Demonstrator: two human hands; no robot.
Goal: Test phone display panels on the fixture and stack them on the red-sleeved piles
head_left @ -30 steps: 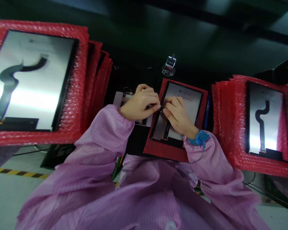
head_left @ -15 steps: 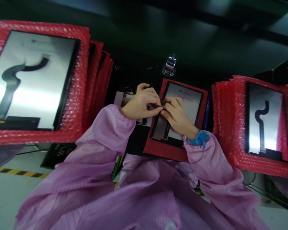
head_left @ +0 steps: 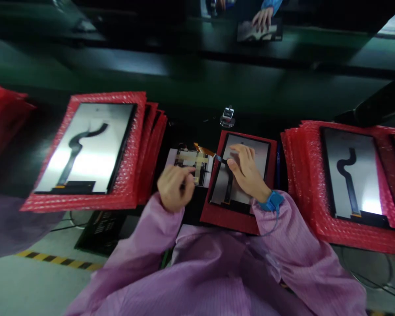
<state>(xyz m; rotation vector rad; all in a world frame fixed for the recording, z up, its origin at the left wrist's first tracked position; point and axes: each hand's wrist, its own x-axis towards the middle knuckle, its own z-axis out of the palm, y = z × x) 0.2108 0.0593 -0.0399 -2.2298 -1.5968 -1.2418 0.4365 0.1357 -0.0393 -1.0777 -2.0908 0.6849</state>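
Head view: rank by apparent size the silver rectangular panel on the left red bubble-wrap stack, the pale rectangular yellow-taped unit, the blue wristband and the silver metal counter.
1. Silver panel
2. Yellow-taped unit, partly hidden by the left hand
Unranked: blue wristband and metal counter look too alike.

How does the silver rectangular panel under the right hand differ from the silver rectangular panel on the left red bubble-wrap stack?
The middle silver rectangular panel is partly covered by the right hand; the left silver rectangular panel is uncovered. The middle panel lies on a flat red sheet, the left panel on a red bubble-wrap stack. Both have a black ribbon cable.
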